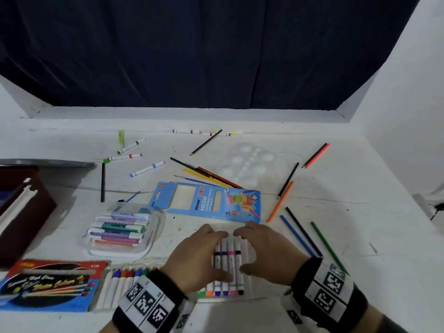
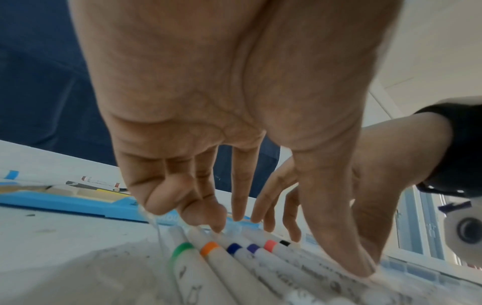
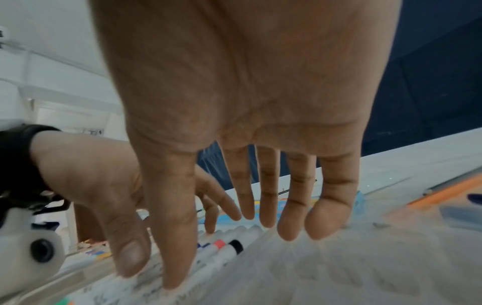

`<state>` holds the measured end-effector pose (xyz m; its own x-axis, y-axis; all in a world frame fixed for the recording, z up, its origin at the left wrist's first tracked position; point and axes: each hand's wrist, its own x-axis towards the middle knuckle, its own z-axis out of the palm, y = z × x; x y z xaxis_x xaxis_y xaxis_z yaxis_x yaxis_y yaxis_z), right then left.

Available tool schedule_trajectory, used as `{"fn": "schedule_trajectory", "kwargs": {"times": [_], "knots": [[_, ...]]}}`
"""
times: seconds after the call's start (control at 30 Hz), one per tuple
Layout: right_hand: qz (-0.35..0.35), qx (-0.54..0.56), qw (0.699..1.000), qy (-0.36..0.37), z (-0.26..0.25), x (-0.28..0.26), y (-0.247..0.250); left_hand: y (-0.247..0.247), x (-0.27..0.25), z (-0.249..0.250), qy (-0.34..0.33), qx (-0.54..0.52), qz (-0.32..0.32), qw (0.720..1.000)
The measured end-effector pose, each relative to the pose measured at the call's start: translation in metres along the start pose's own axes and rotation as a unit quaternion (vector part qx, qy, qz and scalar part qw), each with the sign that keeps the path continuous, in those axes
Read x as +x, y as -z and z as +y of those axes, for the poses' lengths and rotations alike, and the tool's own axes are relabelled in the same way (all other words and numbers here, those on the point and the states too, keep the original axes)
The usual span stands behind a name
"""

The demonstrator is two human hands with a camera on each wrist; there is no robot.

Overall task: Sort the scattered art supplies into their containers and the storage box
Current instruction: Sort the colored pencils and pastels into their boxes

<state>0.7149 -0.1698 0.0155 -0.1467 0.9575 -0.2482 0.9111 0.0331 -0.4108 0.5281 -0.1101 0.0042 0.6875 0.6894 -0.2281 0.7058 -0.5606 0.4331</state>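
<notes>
Near centre of worktop (image 1: pixel 336 236): left hand (image 1: pixel 194 255) and right hand (image 1: pixel 264 253), fingers straight and spread, press a clear marker tray (image 1: pixel 247 246). Head view hides green marker (image 2: pixel 180 250) and orange marker (image 2: pixel 208 248) bands; left wrist shows them.

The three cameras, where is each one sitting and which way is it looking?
Head view: on the head, looking forward and down at the table; both hands and wristbands show over the markers.
Left wrist view: on the left wrist, looking along the left hand at the markers; right hand shows beyond.
Right wrist view: on the right wrist, looking along the right hand; left hand shows beside it.
Shared: all three show the markers.
</notes>
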Motion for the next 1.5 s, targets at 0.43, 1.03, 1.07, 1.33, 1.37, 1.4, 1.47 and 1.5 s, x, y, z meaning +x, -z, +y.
{"fn": "schedule_trajectory", "kwargs": {"times": [0.43, 1.03, 1.07, 1.33, 1.37, 1.4, 1.47, 1.5], "knots": [[-0.035, -0.083, 0.996, 0.024, 0.0, 0.011, 0.005, -0.009, 0.01, 0.007, 0.02, 0.088, 0.004, 0.996], [-0.021, -0.092, 0.991, 0.092, 0.016, 0.019, 0.006, -0.007, 0.013, 0.009, 0.062, 0.068, 0.005, 0.996], [-0.016, -0.083, 0.991, 0.099, 0.018, 0.018, 0.007, -0.006, 0.012, 0.01, 0.067, 0.065, 0.007, 0.996], [0.114, 0.029, 0.986, 0.12, 0.043, 0.013, 0.025, 0.013, -0.004, 0.023, 0.08, -0.035, 0.166, 0.982], [0.131, 0.044, 0.983, 0.118, 0.046, 0.015, 0.027, 0.018, -0.007, 0.025, 0.081, -0.049, 0.192, 0.977], [0.144, 0.054, 0.981, 0.117, 0.047, 0.019, 0.03, 0.024, -0.011, 0.026, 0.083, -0.062, 0.215, 0.971], [0.156, 0.079, 0.977, 0.122, 0.047, 0.026, 0.038, 0.038, -0.021, 0.027, 0.091, -0.089, 0.255, 0.959], [0.155, 0.096, 0.975, 0.125, 0.044, 0.03, 0.043, 0.046, -0.026, 0.026, 0.094, -0.099, 0.275, 0.952]]}}
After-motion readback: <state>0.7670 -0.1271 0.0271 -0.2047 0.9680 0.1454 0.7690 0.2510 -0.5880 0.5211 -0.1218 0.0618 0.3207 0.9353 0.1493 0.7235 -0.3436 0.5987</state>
